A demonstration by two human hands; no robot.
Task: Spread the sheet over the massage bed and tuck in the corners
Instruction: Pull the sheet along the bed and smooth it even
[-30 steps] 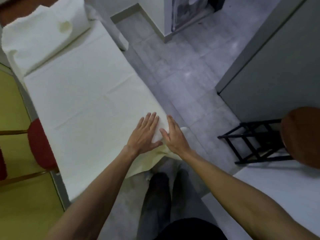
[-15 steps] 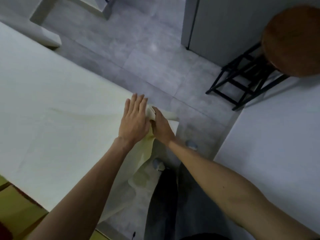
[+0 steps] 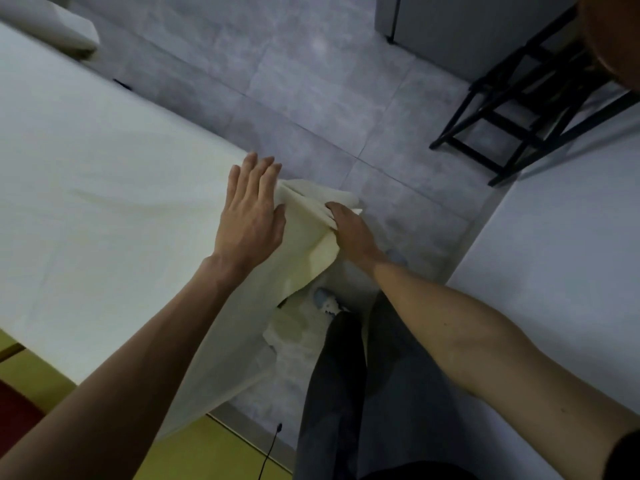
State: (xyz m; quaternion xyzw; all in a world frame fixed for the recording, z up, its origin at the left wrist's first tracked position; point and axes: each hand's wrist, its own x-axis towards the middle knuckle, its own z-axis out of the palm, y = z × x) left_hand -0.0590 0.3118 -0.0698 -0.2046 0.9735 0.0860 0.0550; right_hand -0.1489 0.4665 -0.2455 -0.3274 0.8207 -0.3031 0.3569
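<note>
A pale cream sheet (image 3: 104, 188) covers the massage bed (image 3: 194, 407), which fills the left of the head view. My left hand (image 3: 251, 209) lies flat with straight fingers on the sheet at the bed's near corner. Just to its right, my right hand (image 3: 349, 230) grips a bunched fold of the sheet's loose corner (image 3: 311, 209), pulled out past the bed edge. My right fingertips are hidden in the fold. More sheet hangs down below the corner towards the floor.
A black-framed stool (image 3: 526, 109) with a brown round seat stands at the upper right. A grey cabinet (image 3: 460, 29) is behind it and a white surface (image 3: 561, 271) at the right. My legs and shoes stand on the grey tiled floor (image 3: 311, 81) beside the bed.
My right hand has gone from lying beside the left on the corner to gripping a bunched fold and drawing it out to the right. The view has swung closer onto the corner.
</note>
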